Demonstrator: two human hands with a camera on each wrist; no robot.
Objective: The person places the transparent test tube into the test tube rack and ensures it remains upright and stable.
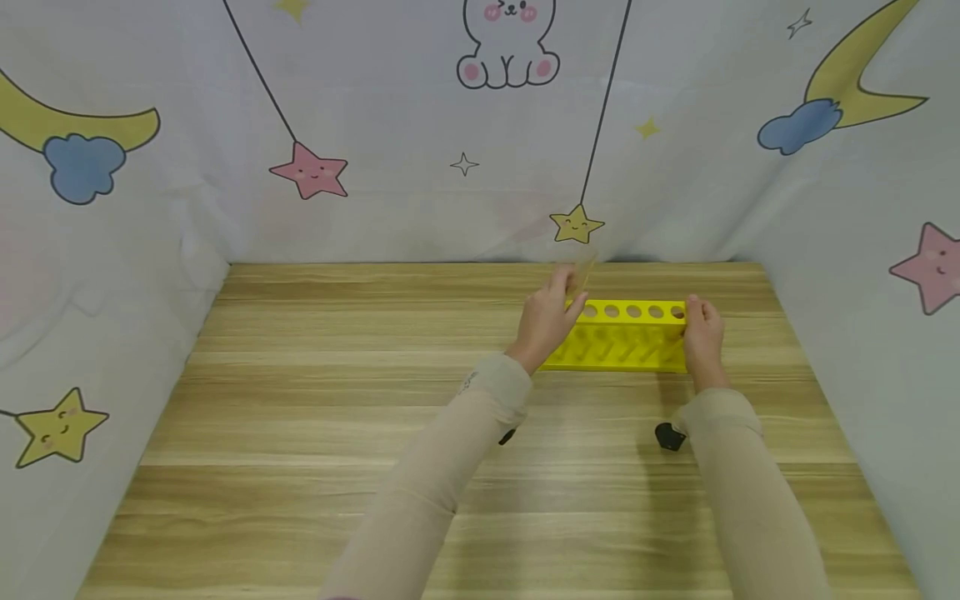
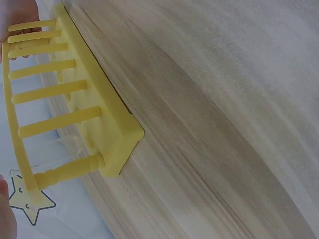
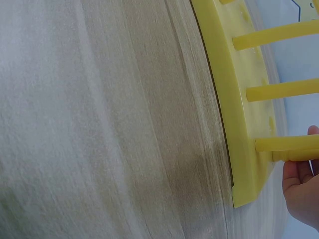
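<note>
A yellow test tube rack [image 1: 621,354] stands on the table at the back right, with a row of round holes along its top bar and a row of pegs [image 2: 50,93] below. My right hand [image 1: 703,333] grips its right end; in the right wrist view the fingers [image 3: 304,191] curl at the end post. Over the rack's left end, my left hand [image 1: 546,321] holds a thin, see-through piece [image 1: 585,268] between thumb and fingers. Its exact kind I cannot tell. Only a bit of the left hand [image 2: 6,214] shows in the left wrist view.
The wood-grain table [image 1: 315,400] reaches back to a white curtain [image 1: 390,100] printed with stars and moons, which also hangs at both sides. Black pieces of the wrist gear [image 1: 670,437] show below the sleeves.
</note>
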